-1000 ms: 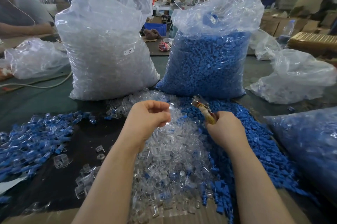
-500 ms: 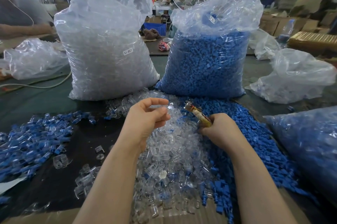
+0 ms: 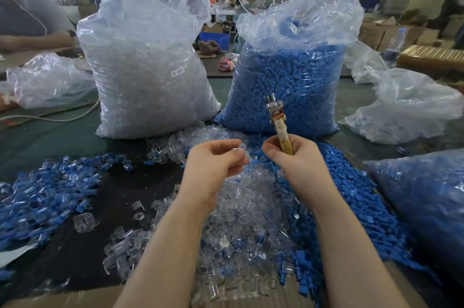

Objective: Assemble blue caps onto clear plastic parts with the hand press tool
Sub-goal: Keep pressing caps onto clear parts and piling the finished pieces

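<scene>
My left hand point(image 3: 213, 164) pinches a small clear plastic part point(image 3: 239, 150) between thumb and fingertips above a heap of clear parts point(image 3: 241, 209). My right hand point(image 3: 293, 159) grips the tape-wrapped handle of the hand press tool point(image 3: 277, 119), whose metal head points up. The two hands are close together, not touching. A heap of loose blue caps point(image 3: 351, 194) lies under and to the right of my right hand. Finished pieces with blue caps point(image 3: 45, 197) are piled on the left.
A big bag of clear parts point(image 3: 148, 71) and a big bag of blue caps point(image 3: 291, 81) stand behind the heaps. More plastic bags lie at the right point(image 3: 406, 112), near right point(image 3: 426, 197) and far left point(image 3: 47, 81). Another person's arm point(image 3: 32, 40) is at the far left.
My right hand has swung the tool from a tilt to the left to nearly upright and risen a little. My left hand has closed its fingertips on a clear part.
</scene>
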Demonstrator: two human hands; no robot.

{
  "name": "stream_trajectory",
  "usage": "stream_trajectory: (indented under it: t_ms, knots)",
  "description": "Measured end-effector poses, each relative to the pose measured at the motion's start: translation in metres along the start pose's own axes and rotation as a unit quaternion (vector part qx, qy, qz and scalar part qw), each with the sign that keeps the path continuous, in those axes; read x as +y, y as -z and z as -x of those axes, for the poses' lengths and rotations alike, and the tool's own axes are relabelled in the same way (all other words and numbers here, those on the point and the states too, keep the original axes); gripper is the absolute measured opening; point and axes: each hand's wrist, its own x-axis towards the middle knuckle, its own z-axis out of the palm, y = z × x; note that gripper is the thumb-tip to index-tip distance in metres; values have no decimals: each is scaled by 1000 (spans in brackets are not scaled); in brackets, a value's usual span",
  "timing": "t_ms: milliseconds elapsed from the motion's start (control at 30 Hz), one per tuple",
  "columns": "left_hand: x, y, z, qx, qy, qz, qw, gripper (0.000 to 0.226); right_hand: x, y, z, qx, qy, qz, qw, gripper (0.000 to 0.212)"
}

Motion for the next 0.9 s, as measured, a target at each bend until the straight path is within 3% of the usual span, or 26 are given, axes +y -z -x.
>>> stream_trajectory:
  t_ms: [133,433,900]
  knots:
    - [1,-4,2,-16,2,27,1000,15,-2,-6,1,-16,26,-35,999,12]
    - [2,-6,3,18,-5,3,1000,15,-4,-13,5,-61,49,4,997,10]
    - [2,-7,6,43,-12,23,999,5,-2,-13,5,-25,95,0,995,18]
